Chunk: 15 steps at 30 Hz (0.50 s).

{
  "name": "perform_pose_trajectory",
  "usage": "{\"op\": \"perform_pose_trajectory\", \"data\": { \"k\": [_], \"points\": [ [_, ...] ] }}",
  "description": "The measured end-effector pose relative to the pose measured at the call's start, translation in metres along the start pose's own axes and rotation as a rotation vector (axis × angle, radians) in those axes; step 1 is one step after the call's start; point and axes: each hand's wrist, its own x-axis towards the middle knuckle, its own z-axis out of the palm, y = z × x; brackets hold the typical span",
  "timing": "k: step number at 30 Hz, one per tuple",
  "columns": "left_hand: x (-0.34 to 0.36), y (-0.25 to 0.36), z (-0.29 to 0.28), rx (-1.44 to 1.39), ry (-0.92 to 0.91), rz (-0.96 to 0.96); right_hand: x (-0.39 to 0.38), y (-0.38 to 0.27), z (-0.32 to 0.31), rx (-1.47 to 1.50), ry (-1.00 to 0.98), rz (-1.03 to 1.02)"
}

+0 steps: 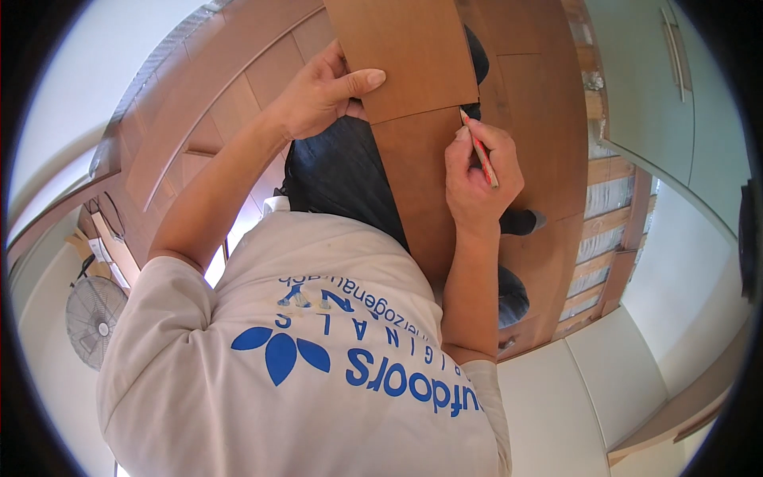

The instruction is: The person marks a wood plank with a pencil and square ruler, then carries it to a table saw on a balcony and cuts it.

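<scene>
A brown wooden floorboard [413,60] lies over a second brown board [421,175], its near edge crossing the lower one. My left hand [318,97] is closed on the left edge of the upper board, thumb on top and fingers mostly hidden beneath. In my right hand [486,171] is a red pencil [478,149], pinched between thumb and fingers. The pencil's tip is at the right end of the line where the upper board's edge meets the lower board. Dark trousers [338,171] show under the boards.
Laid wooden flooring [544,135] spreads to the right, bordered by wooden battens [608,171] with silvery sheeting between them. Beyond stands a pale green cabinet [644,79]. More brown boards [238,87] lie on the left. A round fan [97,318] stands at far left.
</scene>
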Motion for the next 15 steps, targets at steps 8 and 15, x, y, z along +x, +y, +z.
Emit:
{"op": "perform_pose_trajectory", "data": {
  "k": [8, 15],
  "points": [
    [0.003, -0.006, -0.005, -0.017, -0.004, 0.001, 0.002, -0.001, 0.001, -0.018, -0.013, -0.006],
    [0.003, -0.010, -0.007, -0.006, -0.012, 0.018, 0.001, 0.001, 0.000, -0.019, -0.012, -0.007]
  ]
}}
